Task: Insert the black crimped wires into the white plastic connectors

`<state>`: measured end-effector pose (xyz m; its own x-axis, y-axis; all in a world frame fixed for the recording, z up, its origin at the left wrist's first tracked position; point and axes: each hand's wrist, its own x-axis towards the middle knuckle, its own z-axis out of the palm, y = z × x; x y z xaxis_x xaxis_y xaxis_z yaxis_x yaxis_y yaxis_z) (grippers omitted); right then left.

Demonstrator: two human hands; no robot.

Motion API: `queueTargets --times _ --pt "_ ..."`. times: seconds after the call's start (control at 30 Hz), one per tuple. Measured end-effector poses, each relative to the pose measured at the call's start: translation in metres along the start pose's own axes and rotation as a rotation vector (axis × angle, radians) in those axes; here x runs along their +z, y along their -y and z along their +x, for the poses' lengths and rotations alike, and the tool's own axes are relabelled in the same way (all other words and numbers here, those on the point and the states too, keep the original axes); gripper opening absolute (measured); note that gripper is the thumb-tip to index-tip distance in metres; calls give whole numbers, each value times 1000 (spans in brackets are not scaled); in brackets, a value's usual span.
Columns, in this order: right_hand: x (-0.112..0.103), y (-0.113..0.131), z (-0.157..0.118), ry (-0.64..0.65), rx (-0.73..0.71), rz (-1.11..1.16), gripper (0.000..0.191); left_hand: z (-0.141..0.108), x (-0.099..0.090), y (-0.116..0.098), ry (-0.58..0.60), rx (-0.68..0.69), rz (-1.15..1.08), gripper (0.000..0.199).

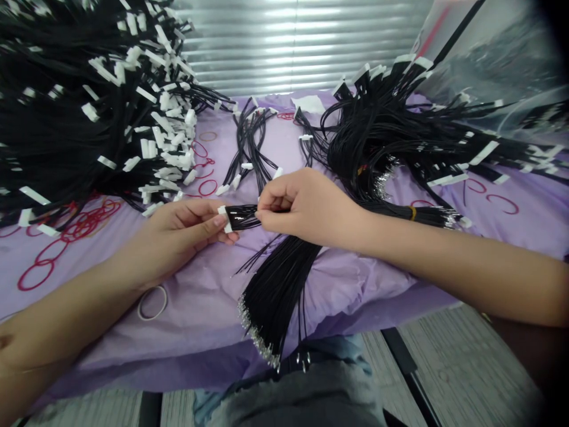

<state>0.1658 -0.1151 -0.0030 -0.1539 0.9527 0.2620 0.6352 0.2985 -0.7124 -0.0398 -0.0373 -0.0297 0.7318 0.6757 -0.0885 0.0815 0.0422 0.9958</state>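
Black wires [243, 217] run in a tight bunch between the two hands and end at a white plastic connector [223, 218]. The left hand [186, 224] is narrow, its thumb and fingers pinching the connector end. The right hand [306, 204] is narrow too, pinching the bunch just beside it, so the two hands nearly touch. A short grip close to the connector seems the sound way to work here: the wires lie parallel, and there is little sideways tug where they enter the plastic. The left forearm [84, 302] and right forearm [444, 261] reach in from opposite sides and lie low over the purple cloth [347, 284], a pose that steadies the pinch. Below the hands, a long fan of wires [278, 293] with silver tips [260, 343] spreads across the cloth. Large heaps of wires [89, 107] and [377, 136] lie to either side, with a smaller bunch [249, 142] between them. Red rubber bands [53, 261] lie on the cloth, and a pale rubber band [152, 302] rests near the left forearm.
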Motion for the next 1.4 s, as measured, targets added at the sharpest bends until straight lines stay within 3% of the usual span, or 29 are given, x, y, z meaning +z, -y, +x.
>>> queueTargets --times 0.53,1.4 --pt "1 4 -2 2 -56 -96 11 1 -1 -2 77 22 179 21" --pt "6 4 -4 22 -1 -61 15 2 -2 -2 61 -7 169 14"
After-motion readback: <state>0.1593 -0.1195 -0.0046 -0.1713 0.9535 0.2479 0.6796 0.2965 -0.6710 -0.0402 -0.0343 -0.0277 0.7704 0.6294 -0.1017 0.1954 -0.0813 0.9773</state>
